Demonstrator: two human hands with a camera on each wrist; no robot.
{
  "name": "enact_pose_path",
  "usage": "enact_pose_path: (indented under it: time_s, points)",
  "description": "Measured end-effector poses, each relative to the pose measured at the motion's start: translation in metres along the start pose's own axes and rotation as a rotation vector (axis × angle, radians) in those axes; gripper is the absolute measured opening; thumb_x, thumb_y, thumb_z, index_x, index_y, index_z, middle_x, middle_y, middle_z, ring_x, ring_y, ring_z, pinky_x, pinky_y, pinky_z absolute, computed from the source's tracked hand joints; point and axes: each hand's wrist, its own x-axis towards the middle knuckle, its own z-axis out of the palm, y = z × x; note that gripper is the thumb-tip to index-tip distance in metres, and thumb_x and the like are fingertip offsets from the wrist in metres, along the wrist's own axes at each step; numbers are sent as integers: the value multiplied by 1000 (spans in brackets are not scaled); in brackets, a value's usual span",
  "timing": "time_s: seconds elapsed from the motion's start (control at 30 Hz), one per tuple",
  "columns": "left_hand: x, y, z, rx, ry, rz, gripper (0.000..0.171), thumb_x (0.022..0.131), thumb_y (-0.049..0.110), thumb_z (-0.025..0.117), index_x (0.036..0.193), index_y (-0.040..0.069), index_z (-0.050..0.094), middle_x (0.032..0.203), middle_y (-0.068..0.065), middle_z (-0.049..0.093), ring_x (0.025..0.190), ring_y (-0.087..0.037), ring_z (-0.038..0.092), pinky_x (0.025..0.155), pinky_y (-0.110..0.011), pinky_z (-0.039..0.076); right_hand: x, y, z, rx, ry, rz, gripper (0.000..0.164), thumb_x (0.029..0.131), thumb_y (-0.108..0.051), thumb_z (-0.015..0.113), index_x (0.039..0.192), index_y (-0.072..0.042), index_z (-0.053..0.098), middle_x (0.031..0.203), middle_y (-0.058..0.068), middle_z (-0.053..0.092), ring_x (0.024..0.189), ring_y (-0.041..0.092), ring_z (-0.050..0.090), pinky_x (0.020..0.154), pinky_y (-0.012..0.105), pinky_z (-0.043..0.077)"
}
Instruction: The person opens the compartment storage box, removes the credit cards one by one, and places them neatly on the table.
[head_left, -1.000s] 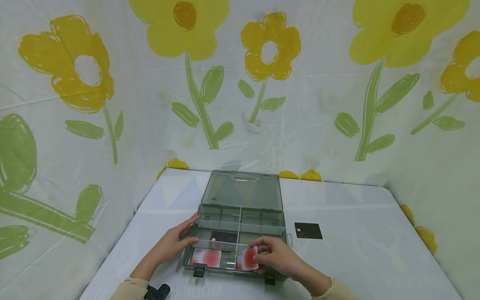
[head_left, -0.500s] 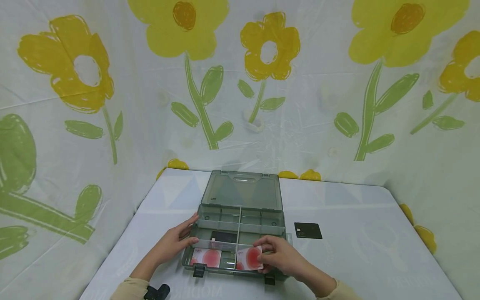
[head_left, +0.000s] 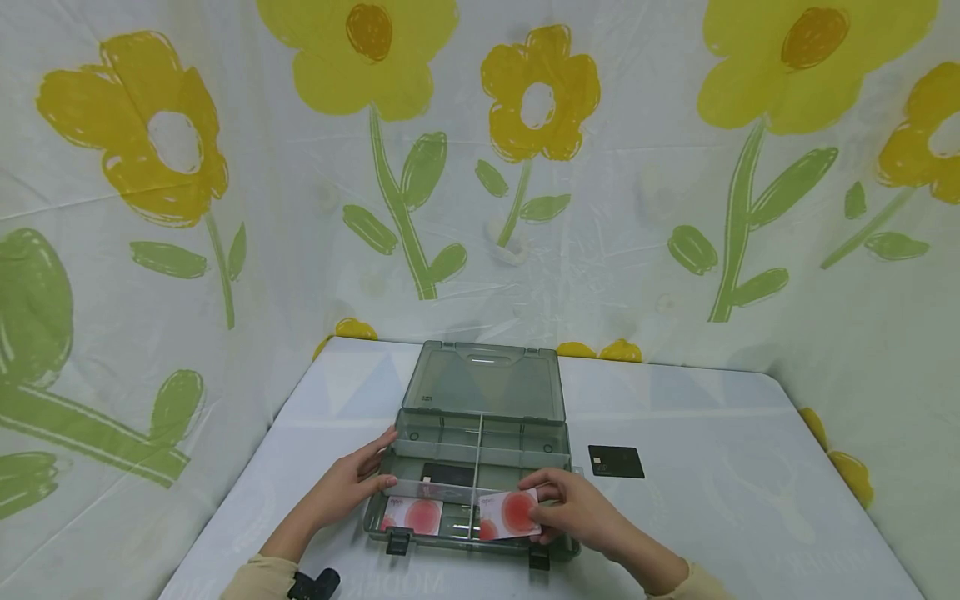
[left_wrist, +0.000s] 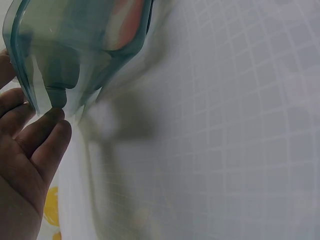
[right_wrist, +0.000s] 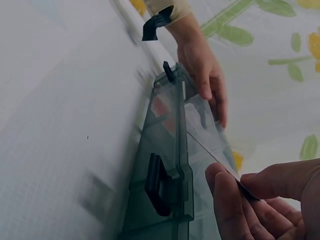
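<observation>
A grey-green translucent compartment box stands with its lid folded back. My left hand rests against the box's left side; its fairly straight fingers touch the wall in the left wrist view. Over the front right compartment, my right hand pinches a white card with red circles by its right edge, thumb against fingers. The right wrist view shows this card nearly edge-on. A similar red and white card lies in the front left compartment. Behind it lies a dark card in the middle left compartment.
A black card lies on the white table right of the box. Two dark latches, one of them the left latch, hang at the box's front. A flower-printed curtain surrounds the table's back and sides.
My right hand has moved right and slightly up, drawing the red and white card along; more of its face shows now. My left hand and the box have stayed in place.
</observation>
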Motion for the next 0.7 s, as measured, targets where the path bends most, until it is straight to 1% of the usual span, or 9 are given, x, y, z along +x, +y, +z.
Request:
enact_pose_path:
  time_s: [0.23,0.43,0.7]
  points:
    - [1,-1,0,5,4,2,78,94,34,74,159,12,37,165,-14,27,139,-45,45,110,-47,47,-6,-3,-8,-15,23,-10,36,91,-5,73,125,2,64,103,11,71,76,22,70,67,41,66]
    - [1,-2,0,5,4,3,78,93,34,74,159,12,37,165,-14,26,139,-45,45,110,-47,46,-10,-4,-15,-41,51,-22,37,91,-6,73,126,2,63,101,11,71,74,23,69,66,39,66]
    - [1,-2,1,10,7,8,78,93,34,74,159,12,37,165,-15,27,139,-45,46,111,-48,45,-13,-1,-26,-66,82,-40,35,93,-8,73,126,1,64,99,11,68,80,23,68,66,40,66]
